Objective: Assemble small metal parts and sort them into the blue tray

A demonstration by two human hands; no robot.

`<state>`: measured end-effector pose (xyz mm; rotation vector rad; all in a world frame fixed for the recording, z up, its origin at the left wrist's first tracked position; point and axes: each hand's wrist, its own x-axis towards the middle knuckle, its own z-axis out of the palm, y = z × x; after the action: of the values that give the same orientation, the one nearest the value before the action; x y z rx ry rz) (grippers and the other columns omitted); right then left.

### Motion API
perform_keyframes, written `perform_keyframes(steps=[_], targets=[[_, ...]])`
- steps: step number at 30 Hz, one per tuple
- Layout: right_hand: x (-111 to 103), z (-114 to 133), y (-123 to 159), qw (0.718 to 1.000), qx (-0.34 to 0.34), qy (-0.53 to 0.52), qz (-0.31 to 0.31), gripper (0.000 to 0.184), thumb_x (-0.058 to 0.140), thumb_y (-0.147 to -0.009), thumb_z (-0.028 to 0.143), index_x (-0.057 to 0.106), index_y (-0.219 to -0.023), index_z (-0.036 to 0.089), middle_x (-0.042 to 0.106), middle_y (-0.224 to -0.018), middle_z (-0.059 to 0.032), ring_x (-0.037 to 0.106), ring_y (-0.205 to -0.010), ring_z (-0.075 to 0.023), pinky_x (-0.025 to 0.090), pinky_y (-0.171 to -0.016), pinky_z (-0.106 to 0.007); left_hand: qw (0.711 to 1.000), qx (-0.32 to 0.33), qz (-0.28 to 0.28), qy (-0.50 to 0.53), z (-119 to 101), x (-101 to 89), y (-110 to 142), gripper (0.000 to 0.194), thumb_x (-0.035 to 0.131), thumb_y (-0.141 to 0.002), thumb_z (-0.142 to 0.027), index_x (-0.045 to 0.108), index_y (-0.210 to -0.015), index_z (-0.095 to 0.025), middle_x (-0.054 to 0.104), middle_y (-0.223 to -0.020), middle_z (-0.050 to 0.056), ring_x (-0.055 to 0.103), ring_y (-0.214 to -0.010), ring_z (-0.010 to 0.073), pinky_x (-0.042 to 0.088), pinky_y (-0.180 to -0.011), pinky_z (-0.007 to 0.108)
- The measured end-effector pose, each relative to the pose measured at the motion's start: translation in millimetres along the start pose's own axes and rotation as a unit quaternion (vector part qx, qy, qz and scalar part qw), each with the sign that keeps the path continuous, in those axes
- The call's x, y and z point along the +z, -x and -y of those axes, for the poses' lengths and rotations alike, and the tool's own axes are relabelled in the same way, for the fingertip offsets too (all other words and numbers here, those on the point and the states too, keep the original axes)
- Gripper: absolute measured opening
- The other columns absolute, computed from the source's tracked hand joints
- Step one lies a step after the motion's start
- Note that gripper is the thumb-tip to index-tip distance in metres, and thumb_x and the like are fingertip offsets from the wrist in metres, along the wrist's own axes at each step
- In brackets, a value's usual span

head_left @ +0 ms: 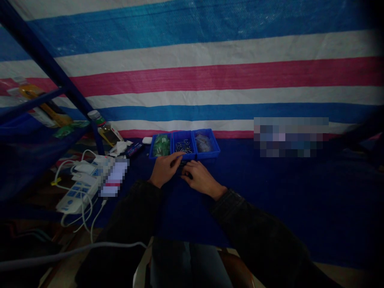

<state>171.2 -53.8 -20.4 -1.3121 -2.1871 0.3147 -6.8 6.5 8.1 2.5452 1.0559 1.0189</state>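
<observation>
My left hand (165,167) is just in front of the blue bins, its fingers curled and their tips drawn together. My right hand (201,177) faces it from the right, thumb and fingers bent into a pinch. The fingertips of both hands are close together around a small dark spot; whatever they hold is too small and dim to name. Right behind them, small metal pins or screws (184,146) fill the middle bin. Green plastic packets (162,145) lie in the left bin, and clear plastic bags (203,143) in the right one.
Left of the bins are a white earphone case (147,140), a crumpled tissue (120,148) and a drink bottle (105,128). Farther left, a power strip (75,196) with tangled white cables is beside a blurred-out phone (115,178). A striped tarp (210,76) hangs behind the blue table (270,200).
</observation>
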Motion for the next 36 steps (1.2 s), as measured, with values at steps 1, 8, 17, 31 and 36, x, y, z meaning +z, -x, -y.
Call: perform_keyframes(steps=[1, 8, 17, 31, 36], targets=[[1, -1, 0, 1.0, -0.003, 0.0, 0.0, 0.011, 0.073, -0.089, 0.02, 0.064, -0.084, 0.02, 0.068, -0.089, -0.0025, 0.057, -0.09, -0.0208, 0.037, -0.079, -0.034, 1.0, 0.003, 0.0, 0.004, 0, 0.1, 0, 0.024, 0.057, -0.1, -0.028, 0.073, -0.118, -0.024, 0.068, -0.067, -0.002, 0.06, -0.055, 0.01, 0.042, -0.055, 0.021], [-1, -1, -1, 0.997, 0.023, -0.039, -0.065, 0.009, 0.06, -0.096, 0.016, 0.061, -0.088, 0.021, 0.067, -0.09, -0.0044, 0.06, -0.089, -0.0212, 0.043, -0.082, -0.033, 0.998, 0.039, -0.052, 0.013, -1, -3.3, -2, 0.02, 0.058, -0.099, -0.027, 0.073, -0.111, -0.022, 0.075, -0.096, 0.004, 0.068, -0.081, 0.0154, 0.054, -0.079, 0.03], [-11, -1, -3, 0.957, 0.104, -0.14, -0.23, 0.01, 0.058, -0.096, 0.02, 0.067, -0.091, 0.022, 0.072, -0.091, -0.0041, 0.065, -0.086, -0.0217, 0.048, -0.081, -0.034, 0.998, 0.061, 0.006, 0.002, -1, -4.2, -4, 0.017, 0.058, -0.099, -0.028, 0.072, -0.102, -0.019, 0.072, -0.09, 0.004, 0.065, -0.087, 0.0184, 0.052, -0.084, 0.035], [-15, 5, -4, 0.953, 0.073, -0.18, -0.232, 0.014, 0.058, -0.095, 0.017, 0.071, -0.092, 0.022, 0.072, -0.095, -0.0047, 0.066, -0.089, -0.0208, 0.051, -0.084, -0.034, 0.997, 0.048, 0.052, 0.025, -2, -0.4, -1, 0.016, 0.059, -0.099, -0.028, 0.072, -0.103, -0.019, 0.072, -0.092, 0.005, 0.066, -0.082, 0.0159, 0.053, -0.079, 0.031], [-13, 4, -4, 0.954, 0.067, -0.182, -0.227, 0.016, 0.057, -0.095, 0.017, 0.071, -0.091, 0.023, 0.072, -0.094, -0.0044, 0.066, -0.09, -0.0208, 0.051, -0.086, -0.034, 0.996, 0.053, 0.065, 0.036, -3, 0.4, -1, 0.018, 0.058, -0.099, -0.028, 0.072, -0.104, -0.019, 0.074, -0.096, 0.006, 0.067, -0.085, 0.0168, 0.054, -0.082, 0.032]])
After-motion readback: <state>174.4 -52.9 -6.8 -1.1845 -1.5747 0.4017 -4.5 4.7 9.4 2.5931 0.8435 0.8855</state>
